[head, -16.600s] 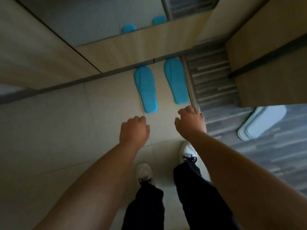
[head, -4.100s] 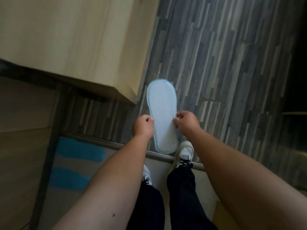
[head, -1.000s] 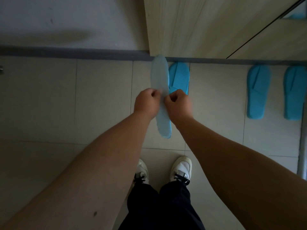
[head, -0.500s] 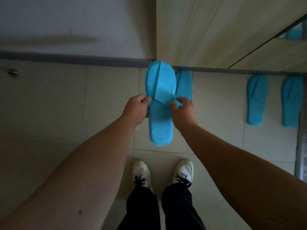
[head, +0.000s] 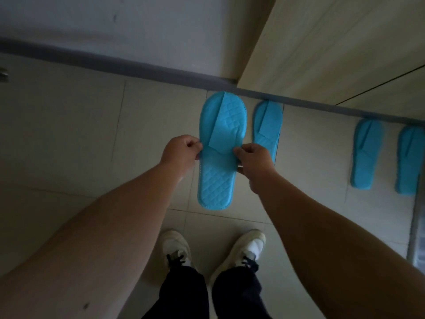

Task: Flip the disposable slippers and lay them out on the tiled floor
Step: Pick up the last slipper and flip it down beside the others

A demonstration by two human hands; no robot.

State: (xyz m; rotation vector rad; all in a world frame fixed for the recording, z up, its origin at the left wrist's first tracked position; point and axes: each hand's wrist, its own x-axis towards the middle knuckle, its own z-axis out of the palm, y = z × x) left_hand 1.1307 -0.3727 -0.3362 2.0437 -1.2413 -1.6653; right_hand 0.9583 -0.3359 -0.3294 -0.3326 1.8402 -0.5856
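I hold a blue disposable slipper (head: pixel 218 180) above the tiled floor (head: pixel 80 134), its quilted blue side up and toe pointing at the wall. My left hand (head: pixel 181 150) pinches its left edge at the middle. My right hand (head: pixel 253 157) pinches the right edge, and both grips are shut on it. A second blue slipper (head: pixel 268 125) lies flat on the tiles just right of the held one, partly hidden by my right hand. Two more blue slippers (head: pixel 366 155) (head: pixel 410 160) lie side by side further right.
A grey skirting strip (head: pixel 115 63) runs along the wall ahead. A pale wooden cabinet (head: pixel 333 47) stands at the upper right, close behind the slippers. My white shoes (head: pixel 177 252) (head: pixel 248 249) stand on the tiles below my hands. A metal threshold (head: pixel 414 226) edges the far right.
Over the last second the held slipper turned from its pale sole side, seen edge-on, to its blue quilted side up. It now sits a little lower, left of the slipper on the floor.
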